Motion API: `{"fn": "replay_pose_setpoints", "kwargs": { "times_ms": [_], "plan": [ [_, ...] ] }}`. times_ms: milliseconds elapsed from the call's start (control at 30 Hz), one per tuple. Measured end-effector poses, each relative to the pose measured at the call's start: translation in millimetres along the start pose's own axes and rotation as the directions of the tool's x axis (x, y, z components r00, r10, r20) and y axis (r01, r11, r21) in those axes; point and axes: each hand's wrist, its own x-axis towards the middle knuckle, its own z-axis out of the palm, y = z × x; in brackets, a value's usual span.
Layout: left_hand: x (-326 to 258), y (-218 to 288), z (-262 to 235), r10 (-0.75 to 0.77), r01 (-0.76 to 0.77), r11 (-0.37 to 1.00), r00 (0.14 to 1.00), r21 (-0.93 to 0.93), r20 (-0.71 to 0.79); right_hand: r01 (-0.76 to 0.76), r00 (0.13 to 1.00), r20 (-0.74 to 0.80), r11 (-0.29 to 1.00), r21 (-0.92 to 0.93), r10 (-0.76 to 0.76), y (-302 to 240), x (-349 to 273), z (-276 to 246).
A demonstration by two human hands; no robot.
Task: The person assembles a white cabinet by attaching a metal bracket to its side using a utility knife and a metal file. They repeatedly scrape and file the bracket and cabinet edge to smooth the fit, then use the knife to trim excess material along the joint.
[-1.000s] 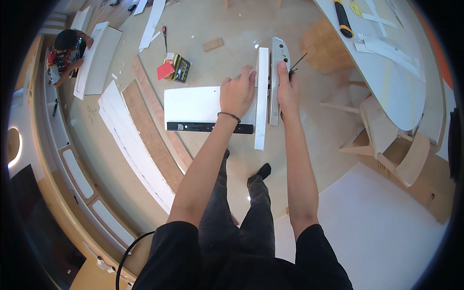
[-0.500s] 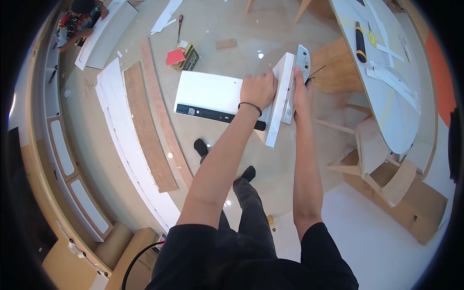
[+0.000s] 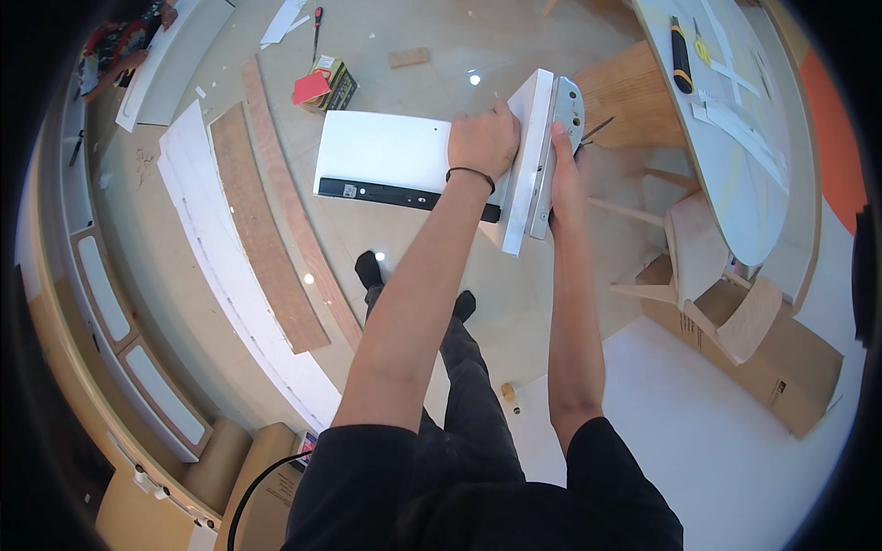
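A white panel piece [image 3: 384,147] is held up in front of me, a black rail [image 3: 378,194] running along its near side. Across its right end stands a white end board [image 3: 520,197]. My left hand [image 3: 482,142], a dark band at its wrist, is closed over the panel where it meets the end board. On the board's right face sits a grey metal bracket [image 3: 567,106] with holes. My right hand [image 3: 568,188] grips the bracket, thumb against it; its other fingers are mostly hidden. A thin dark rod [image 3: 599,130] sticks out beside that hand.
Wooden strips [image 3: 262,230] and a long white board [image 3: 207,202] lie on the floor to the left. A box [image 3: 333,90] and a screwdriver [image 3: 318,32] lie beyond. At right are a table [image 3: 735,165], a chair [image 3: 694,248] and cardboard [image 3: 790,386]. Another person [image 3: 106,55] is far left.
Seen against the floor and furniture, the view has shifted slightly. Both hands keep their hold on the panel piece and the bracket, which have barely moved.
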Motion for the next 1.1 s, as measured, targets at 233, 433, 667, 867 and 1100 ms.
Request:
{"fn": "replay_pose_setpoints", "kwargs": {
  "times_ms": [233,433,667,867,1100],
  "plan": [
    [-1,1,2,-0.027,0.027,1.0,0.999,-0.007,-0.023,-0.025,1.0,0.009,0.999,0.032,0.025,3,-18,-4],
    [0,0,3,-0.027,0.027,1.0,0.999,-0.001,-0.032,-0.065,0.997,0.034,0.998,0.017,0.065,0,-26,-6],
    [1,2,0,-0.041,0.042,0.999,0.999,-0.021,0.01,-0.088,0.995,0.042,0.996,0.008,0.088,-2,-43,-10],
    [0,1,7,-0.034,0.034,0.999,0.999,-0.026,-0.01,-0.075,0.997,0.029,0.997,0.025,0.075,14,-69,-18],
    [0,-1,10,-0.052,0.051,0.999,0.998,0.008,0.026,-0.1,0.995,0.01,0.995,-0.016,0.1,21,-82,-23]
  ]
}}
